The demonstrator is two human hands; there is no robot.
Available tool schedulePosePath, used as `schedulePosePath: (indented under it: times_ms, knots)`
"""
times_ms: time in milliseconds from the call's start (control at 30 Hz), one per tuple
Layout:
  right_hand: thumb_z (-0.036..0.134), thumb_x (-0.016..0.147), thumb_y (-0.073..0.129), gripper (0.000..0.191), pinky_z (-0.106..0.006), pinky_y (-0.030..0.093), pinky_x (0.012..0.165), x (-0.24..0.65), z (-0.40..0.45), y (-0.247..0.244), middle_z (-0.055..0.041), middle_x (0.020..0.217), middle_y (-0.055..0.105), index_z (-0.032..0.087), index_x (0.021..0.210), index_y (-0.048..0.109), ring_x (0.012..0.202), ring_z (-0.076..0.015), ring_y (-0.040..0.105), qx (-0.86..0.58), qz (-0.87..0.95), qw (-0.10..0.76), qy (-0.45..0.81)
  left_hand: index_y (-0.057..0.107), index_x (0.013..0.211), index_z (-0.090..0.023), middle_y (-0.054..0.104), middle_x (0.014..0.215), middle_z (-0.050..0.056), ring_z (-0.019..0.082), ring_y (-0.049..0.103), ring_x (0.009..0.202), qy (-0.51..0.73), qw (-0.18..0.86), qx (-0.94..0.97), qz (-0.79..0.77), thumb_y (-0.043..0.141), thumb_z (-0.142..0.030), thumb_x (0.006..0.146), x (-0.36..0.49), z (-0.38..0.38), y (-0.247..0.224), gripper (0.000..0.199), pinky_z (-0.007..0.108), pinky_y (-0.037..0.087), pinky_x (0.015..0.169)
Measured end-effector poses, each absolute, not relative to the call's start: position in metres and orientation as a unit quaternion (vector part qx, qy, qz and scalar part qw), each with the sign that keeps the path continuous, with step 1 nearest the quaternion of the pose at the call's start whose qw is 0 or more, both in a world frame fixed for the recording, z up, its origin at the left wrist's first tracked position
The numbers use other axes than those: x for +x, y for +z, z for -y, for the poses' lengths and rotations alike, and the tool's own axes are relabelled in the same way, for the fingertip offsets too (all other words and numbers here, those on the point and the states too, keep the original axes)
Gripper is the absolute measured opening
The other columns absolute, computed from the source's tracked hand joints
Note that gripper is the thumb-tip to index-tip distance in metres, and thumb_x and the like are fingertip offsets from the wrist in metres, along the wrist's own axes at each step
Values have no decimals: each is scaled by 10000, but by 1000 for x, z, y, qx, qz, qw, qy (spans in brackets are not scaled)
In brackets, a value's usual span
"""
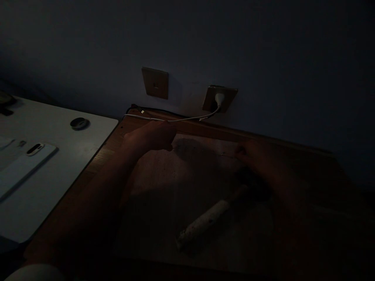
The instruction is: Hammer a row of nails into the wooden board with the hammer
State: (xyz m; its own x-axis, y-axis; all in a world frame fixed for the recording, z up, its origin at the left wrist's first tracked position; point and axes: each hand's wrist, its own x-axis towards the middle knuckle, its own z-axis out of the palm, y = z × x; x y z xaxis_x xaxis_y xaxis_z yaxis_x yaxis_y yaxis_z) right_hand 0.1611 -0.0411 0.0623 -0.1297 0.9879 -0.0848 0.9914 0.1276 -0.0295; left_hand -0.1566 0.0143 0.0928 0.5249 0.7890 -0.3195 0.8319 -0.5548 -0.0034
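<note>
The scene is very dark. A pale flat board lies on a brown wooden table, with several tiny points in a row near its far edge. My left hand is closed at the board's far left corner; anything in its fingers is too dark to see. At the far right part of the board, my right hand has its fingers pinched together, close to a thin, faint line whose kind I cannot make out. Below that hand lies a hammer-like tool, its worn, pale handle slanting toward me and its dark head partly lost in shadow.
Behind the table, a white plug sits in a wall socket, and its white cable runs along the table's back edge. Another wall plate is to the left. A white table holds a phone and a small round object.
</note>
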Motion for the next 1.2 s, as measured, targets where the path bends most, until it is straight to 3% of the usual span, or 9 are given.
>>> schedulePosePath:
  times_ms: [167,333,533,667,967,1200]
  knots:
    - [167,900,638,163,-374,502,751,159,40,72,-104,933,806,225,826,771,888,-287,757,672,-737,47,-63,789,988,-200,796,1118,88,262,742,1033,-154,76,867,-468,747,-270,860,-155,-12,100,152,316,537,800]
    - [187,915,667,128,-342,482,746,149,42,82,-101,949,803,186,893,793,876,-257,745,675,-731,64,-77,791,993,-197,798,1076,67,242,733,1017,-133,82,868,-471,732,-268,883,-156,-10,108,144,310,523,849]
    - [152,910,648,170,-343,477,762,142,48,89,-116,973,814,190,886,812,902,-268,743,655,-749,50,-86,799,994,-200,790,1069,59,223,723,993,-95,117,887,-436,740,-203,857,-158,-14,105,149,297,498,841]
    - [183,923,639,184,-316,492,757,135,52,92,-69,966,816,227,920,818,908,-243,746,618,-777,25,-117,810,954,-220,789,1009,29,191,708,939,-78,150,907,-385,737,-176,862,-149,-7,106,125,278,466,803]
    - [170,903,660,172,-320,503,869,102,52,77,-95,1097,813,193,1001,800,1048,-258,739,531,-817,75,-211,830,983,-189,809,997,72,212,728,913,-117,202,917,-322,678,-124,906,-115,14,97,182,288,463,724]
    - [132,913,637,231,-326,516,885,105,55,93,-73,1096,830,222,987,836,1030,-250,759,555,-803,48,-213,825,1052,-204,801,999,68,225,725,927,-96,177,916,-347,730,-279,937,-129,4,96,167,298,469,726]
